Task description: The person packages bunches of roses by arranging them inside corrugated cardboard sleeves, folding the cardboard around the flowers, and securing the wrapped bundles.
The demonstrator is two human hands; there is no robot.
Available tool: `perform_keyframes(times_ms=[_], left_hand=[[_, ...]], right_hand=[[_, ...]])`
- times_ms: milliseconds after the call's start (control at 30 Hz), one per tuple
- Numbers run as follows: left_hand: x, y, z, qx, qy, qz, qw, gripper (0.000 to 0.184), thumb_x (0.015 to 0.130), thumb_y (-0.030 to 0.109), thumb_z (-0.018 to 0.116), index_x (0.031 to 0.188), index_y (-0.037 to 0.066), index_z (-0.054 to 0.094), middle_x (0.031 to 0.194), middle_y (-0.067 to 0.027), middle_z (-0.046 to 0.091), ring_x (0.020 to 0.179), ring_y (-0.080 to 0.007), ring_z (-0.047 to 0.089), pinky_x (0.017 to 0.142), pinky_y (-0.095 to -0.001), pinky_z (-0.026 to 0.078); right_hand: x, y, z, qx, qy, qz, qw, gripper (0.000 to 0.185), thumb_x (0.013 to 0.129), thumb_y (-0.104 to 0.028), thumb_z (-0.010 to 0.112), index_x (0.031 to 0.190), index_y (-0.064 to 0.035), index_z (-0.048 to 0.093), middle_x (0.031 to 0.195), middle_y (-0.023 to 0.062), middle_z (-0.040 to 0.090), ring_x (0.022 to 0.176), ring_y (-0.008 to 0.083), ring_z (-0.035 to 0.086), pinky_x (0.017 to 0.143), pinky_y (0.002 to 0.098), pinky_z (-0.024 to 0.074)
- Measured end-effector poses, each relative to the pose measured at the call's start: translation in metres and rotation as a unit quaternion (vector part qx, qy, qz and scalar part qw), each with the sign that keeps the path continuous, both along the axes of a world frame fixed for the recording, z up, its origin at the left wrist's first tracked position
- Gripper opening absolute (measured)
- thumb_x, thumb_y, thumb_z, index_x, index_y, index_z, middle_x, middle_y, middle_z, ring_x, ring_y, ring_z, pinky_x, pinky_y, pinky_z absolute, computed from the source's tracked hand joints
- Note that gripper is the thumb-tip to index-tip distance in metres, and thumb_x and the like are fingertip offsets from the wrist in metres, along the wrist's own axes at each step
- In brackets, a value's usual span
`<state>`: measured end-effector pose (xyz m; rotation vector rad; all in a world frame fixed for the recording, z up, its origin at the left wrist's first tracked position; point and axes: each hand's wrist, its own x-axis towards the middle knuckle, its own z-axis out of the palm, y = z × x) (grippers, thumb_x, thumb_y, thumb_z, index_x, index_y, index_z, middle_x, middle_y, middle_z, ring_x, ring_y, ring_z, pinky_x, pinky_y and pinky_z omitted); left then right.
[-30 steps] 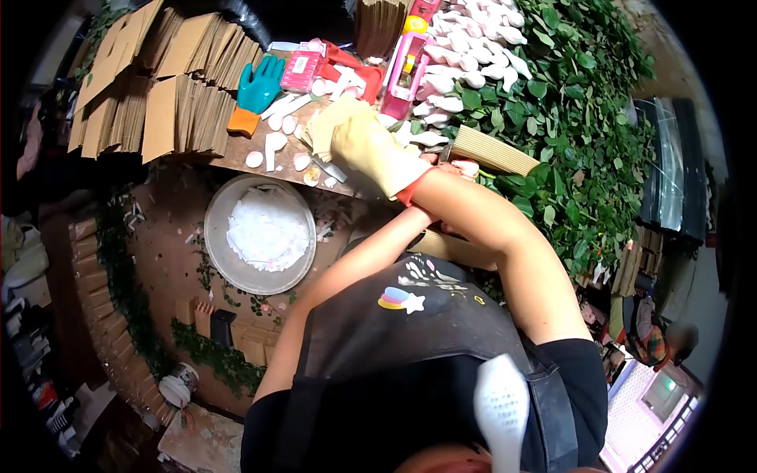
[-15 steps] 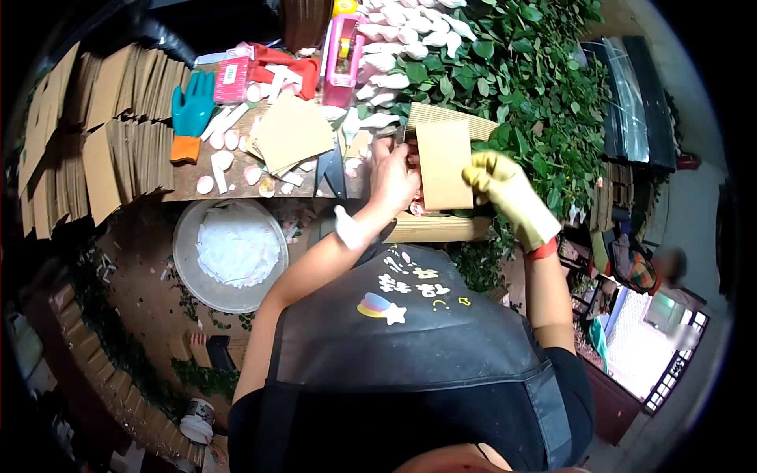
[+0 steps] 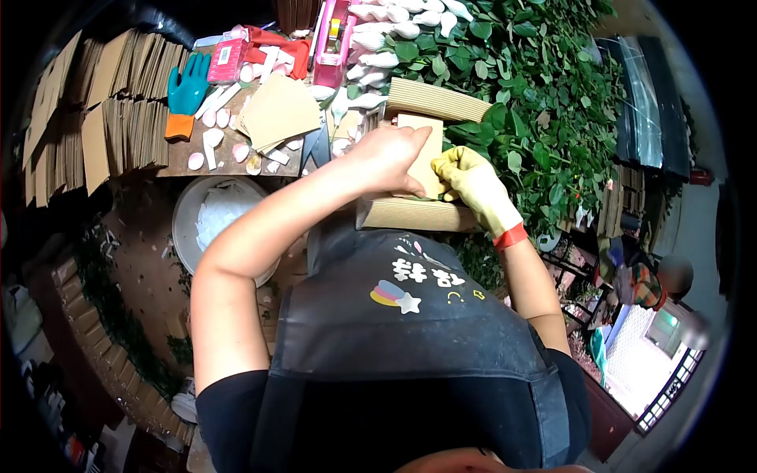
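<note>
A small flat piece of cardboard (image 3: 430, 158) lies between two strips of corrugated cardboard, an upper strip (image 3: 441, 101) and a lower strip (image 3: 418, 214). My bare left hand (image 3: 400, 160) spans it from the left, fingers at its upper part and thumb near its lower edge. My right hand (image 3: 467, 183), in a pale yellow glove, pinches its right edge with curled fingers. What lies under the cardboard is mostly hidden. Rose stems with green leaves (image 3: 528, 102) spread out to the right of the strips.
White-wrapped flower heads (image 3: 382, 59) lie beyond my hands, beside a pink tape dispenser (image 3: 333, 47). Scissors (image 3: 317, 143), cardboard squares (image 3: 280, 110) and a teal glove (image 3: 189, 87) are to the left, before cardboard stacks (image 3: 130, 142). A tub (image 3: 183, 225) stands below the table edge.
My left hand has moved from beside the cardboard onto it. The cardboard has gone down between the corrugated strips, and my right hand has moved slightly left with it. The view has shifted.
</note>
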<state>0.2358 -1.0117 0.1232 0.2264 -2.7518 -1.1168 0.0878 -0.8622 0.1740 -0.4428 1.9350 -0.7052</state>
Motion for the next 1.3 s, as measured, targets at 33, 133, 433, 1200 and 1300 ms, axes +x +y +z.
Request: perform_keyframes(times_ms=[33,133,433,1200,1300], left_hand=[[-0.009,0.000,0.011,-0.034,-0.114,-0.021,0.993,0.100,0.066,0.038,0.096,0.140,-0.006,0.044,0.106,-0.0251,0.073,0.101,-0.0431,0.071,0.086,-0.0479,0.058],[-0.024,0.003,0.023,-0.060,-0.184,-0.022,0.981,0.110,0.060,0.040,0.099,0.139,-0.004,0.037,0.102,-0.0272,0.072,0.098,-0.0442,0.072,0.084,-0.0483,0.058],[-0.037,0.005,0.031,-0.022,-0.304,-0.017,0.952,0.105,0.059,0.037,0.101,0.131,-0.001,0.035,0.094,-0.0253,0.073,0.095,-0.0460,0.072,0.082,-0.0493,0.058],[0.008,-0.004,0.030,-0.246,0.018,-0.088,0.965,0.036,0.092,0.017,0.067,0.125,0.003,0.069,0.123,-0.0161,0.072,0.115,-0.0322,0.070,0.100,-0.0415,0.056],[0.023,0.008,-0.002,-0.255,0.131,-0.116,0.951,0.042,0.094,0.021,0.070,0.132,0.003,0.067,0.134,-0.0138,0.069,0.128,-0.0293,0.065,0.111,-0.0422,0.051]], right_hand=[[0.000,-0.001,0.002,0.004,0.036,0.041,0.999,0.023,0.103,-0.026,0.071,0.099,-0.0047,0.063,0.078,-0.0005,0.066,0.061,0.0070,0.059,0.059,0.0256,0.0512],[-0.003,0.013,0.021,-0.059,0.316,0.235,0.917,0.031,0.102,-0.035,0.067,0.093,-0.0054,0.067,0.075,0.0043,0.071,0.065,0.0106,0.066,0.063,0.0299,0.0524],[-0.045,0.162,-0.086,0.035,0.331,0.415,0.847,0.041,0.103,-0.044,0.061,0.105,-0.0058,0.075,0.084,0.0086,0.078,0.071,0.0225,0.074,0.070,0.0379,0.0599],[-0.042,-0.018,-0.003,-0.191,0.295,0.263,0.899,0.025,0.083,-0.022,0.081,0.097,-0.0035,0.074,0.090,0.0151,0.074,0.091,0.0336,0.070,0.081,0.0436,0.0537],[-0.041,-0.020,0.005,-0.151,0.296,0.277,0.901,0.028,0.085,-0.025,0.079,0.101,-0.0033,0.072,0.094,0.0158,0.074,0.098,0.0332,0.069,0.085,0.0429,0.0534]])
